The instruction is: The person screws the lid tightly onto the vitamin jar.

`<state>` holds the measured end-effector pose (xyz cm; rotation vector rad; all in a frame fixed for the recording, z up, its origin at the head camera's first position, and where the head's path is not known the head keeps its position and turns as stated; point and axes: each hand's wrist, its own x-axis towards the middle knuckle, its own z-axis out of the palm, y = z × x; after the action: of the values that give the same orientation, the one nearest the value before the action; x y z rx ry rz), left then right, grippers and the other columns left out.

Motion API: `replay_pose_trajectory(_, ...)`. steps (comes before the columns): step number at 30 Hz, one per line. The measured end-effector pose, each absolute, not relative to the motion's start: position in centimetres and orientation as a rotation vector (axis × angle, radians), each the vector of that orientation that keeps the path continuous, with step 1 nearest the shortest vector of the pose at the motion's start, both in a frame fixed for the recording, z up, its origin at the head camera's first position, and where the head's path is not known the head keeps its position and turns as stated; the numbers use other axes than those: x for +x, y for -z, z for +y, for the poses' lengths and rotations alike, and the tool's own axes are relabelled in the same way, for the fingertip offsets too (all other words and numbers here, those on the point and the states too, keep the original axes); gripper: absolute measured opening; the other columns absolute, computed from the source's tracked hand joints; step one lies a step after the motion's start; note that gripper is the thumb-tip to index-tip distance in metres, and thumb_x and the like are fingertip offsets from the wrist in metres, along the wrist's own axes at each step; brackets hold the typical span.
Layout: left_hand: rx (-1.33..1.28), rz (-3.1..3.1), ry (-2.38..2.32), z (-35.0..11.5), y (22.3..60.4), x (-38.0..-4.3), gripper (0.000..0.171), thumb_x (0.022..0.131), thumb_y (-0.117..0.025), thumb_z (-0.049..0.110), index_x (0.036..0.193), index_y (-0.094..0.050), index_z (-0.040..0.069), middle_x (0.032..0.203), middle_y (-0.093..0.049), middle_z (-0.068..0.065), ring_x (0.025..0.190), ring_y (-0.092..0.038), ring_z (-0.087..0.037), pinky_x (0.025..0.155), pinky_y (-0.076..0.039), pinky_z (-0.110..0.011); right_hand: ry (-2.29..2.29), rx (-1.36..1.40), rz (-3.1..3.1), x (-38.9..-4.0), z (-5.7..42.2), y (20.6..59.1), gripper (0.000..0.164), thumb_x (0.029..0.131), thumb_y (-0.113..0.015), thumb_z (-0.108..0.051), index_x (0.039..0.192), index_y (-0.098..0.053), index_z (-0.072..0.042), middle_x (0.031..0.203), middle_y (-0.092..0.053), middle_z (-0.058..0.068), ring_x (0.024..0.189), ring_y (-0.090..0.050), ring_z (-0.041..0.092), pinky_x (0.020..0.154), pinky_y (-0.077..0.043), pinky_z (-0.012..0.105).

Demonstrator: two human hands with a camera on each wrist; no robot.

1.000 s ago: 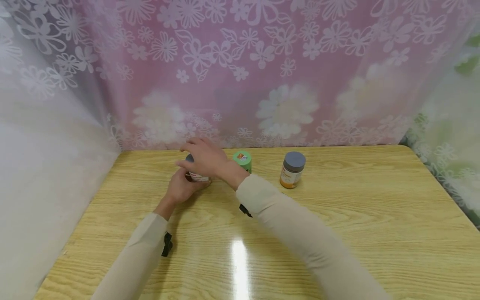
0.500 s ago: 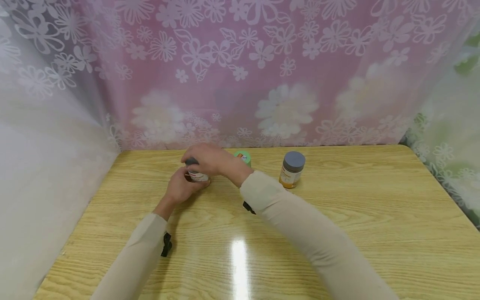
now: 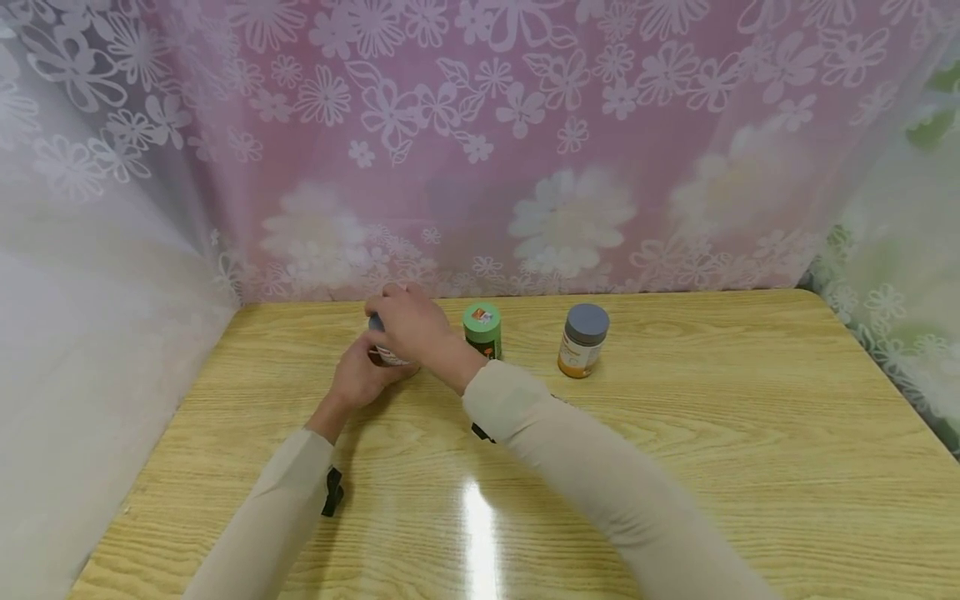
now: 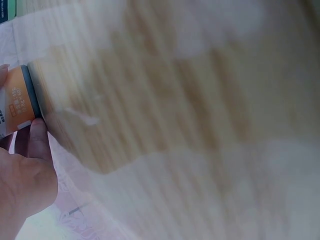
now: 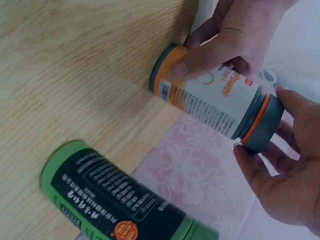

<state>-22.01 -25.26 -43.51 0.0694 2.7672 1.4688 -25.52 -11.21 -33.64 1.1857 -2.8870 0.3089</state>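
A jar [image 5: 205, 95] with a white and orange label stands at the table's back left. My left hand [image 3: 360, 375] grips its body low down, the thumb lying across the label in the right wrist view. Around the dark grey lid [image 5: 265, 125] curl the fingers and thumb of my right hand [image 3: 414, 327]. An orange ring shows just under that lid. From the head, my right hand hides much of the jar's top. In the left wrist view only the orange lower label and dark base [image 4: 31, 91] appear, with left fingers at the base.
A green-lidded dark jar [image 3: 482, 330] stands close to the right of my right hand. Farther right is another grey-lidded jar [image 3: 583, 343] with a white and orange label. A pink floral curtain [image 3: 480, 167] hangs behind the wooden table [image 3: 720, 433].
My right hand was spread over the jar's top, then closed round the lid. Since then it has turned, with the wrist shifting left and nearer. My left hand has kept its grip.
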Motion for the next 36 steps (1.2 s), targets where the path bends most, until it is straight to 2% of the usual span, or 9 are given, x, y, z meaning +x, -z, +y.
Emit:
replay_pose_trajectory(4,0.103,2.772,-1.471,-25.2,43.5,-22.0,0.074,0.082,-0.077,0.032,0.142,-0.041,0.010,0.126,-0.051,-0.012,0.096,-0.058,-0.025,0.077,-0.051,-0.037,-0.351,1.092,-2.926,-25.3,-11.4,33.7,0.039,0.097,-0.050,-0.047,0.125,-0.058,-0.021,0.118,-0.052,0.001,0.099,-0.046,0.020,0.076,-0.047,0.030)
replay_pose_trajectory(7,0.112,2.763,-1.480,-25.1,43.5,-22.0,0.071,0.083,-0.077,0.030,0.141,-0.041,0.010,0.126,-0.050,-0.012,0.099,-0.057,-0.027,0.080,-0.050,-0.039,-0.290,1.052,-2.941,-25.2,-11.3,33.7,0.042,0.097,-0.046,-0.051,0.128,-0.055,-0.023,0.119,-0.050,0.001,0.100,-0.047,0.020,0.075,-0.048,0.031)
replay_pose_trajectory(10,0.145,2.761,-1.495,-25.2,43.6,-22.0,0.067,0.083,-0.076,0.030,0.139,-0.043,0.011,0.126,-0.050,-0.011,0.102,-0.056,-0.027,0.081,-0.050,-0.040,-0.240,1.059,-2.950,-25.2,-11.1,33.7,0.051,0.097,-0.039,-0.057,0.136,-0.049,-0.025,0.126,-0.047,0.002,0.109,-0.047,0.021,0.081,-0.048,0.034)
replay_pose_trajectory(13,0.152,2.749,-1.508,-24.8,42.4,-21.3,0.063,0.085,-0.075,0.026,0.137,-0.045,0.008,0.125,-0.051,-0.012,0.102,-0.057,-0.029,0.081,-0.051,-0.041,-0.308,1.138,-2.950,-25.3,-10.8,33.4,0.056,0.097,-0.037,-0.057,0.143,-0.042,-0.025,0.140,-0.041,0.003,0.125,-0.040,0.023,0.094,-0.044,0.038)
replay_pose_trajectory(16,0.116,2.735,-1.512,-24.8,42.2,-21.1,0.055,0.085,-0.075,0.024,0.130,-0.049,0.008,0.117,-0.054,-0.012,0.094,-0.060,-0.027,0.075,-0.052,-0.038,-0.386,1.322,-2.924,-25.7,-10.4,32.9,0.051,0.100,-0.041,-0.048,0.145,-0.041,-0.024,0.150,-0.032,0.003,0.137,-0.029,0.022,0.107,-0.031,0.039)
replay_pose_trajectory(19,0.078,2.732,-1.506,-24.9,42.7,-21.4,0.048,0.084,-0.076,0.024,0.122,-0.053,0.007,0.106,-0.058,-0.011,0.085,-0.061,-0.024,0.070,-0.052,-0.037,-0.411,1.542,-2.869,-26.3,-10.1,32.4,0.045,0.101,-0.047,-0.036,0.143,-0.045,-0.022,0.152,-0.031,0.002,0.140,-0.025,0.020,0.112,-0.022,0.036)
replay_pose_trajectory(23,0.078,2.752,-1.498,-25.1,43.4,-21.9,0.043,0.082,-0.078,0.027,0.115,-0.058,0.009,0.099,-0.063,-0.007,0.082,-0.063,-0.020,0.070,-0.052,-0.034,-0.401,1.737,-2.833,-26.8,-9.8,32.0,0.038,0.101,-0.051,-0.026,0.138,-0.052,-0.017,0.145,-0.043,0.002,0.134,-0.036,0.018,0.107,-0.030,0.031)
replay_pose_trajectory(27,0.078,2.771,-1.482,-25.1,43.5,-21.9,0.040,0.082,-0.078,0.027,0.113,-0.060,0.010,0.098,-0.065,-0.006,0.083,-0.063,-0.019,0.072,-0.051,-0.034,-0.360,1.784,-2.856,-27.1,-9.7,32.0,0.036,0.099,-0.054,-0.019,0.135,-0.055,-0.014,0.136,-0.051,0.000,0.127,-0.044,0.015,0.101,-0.037,0.027)
replay_pose_trajectory(36,0.085,2.780,-1.459,-25.1,43.5,-21.8,0.046,0.081,-0.078,0.028,0.117,-0.059,0.008,0.095,-0.061,-0.008,0.077,-0.063,-0.019,0.066,-0.051,-0.034,-0.250,1.511,-2.885,-26.0,-10.3,32.2,0.036,0.098,-0.057,-0.030,0.132,-0.058,-0.021,0.132,-0.054,-0.002,0.119,-0.050,0.017,0.095,-0.043,0.030)
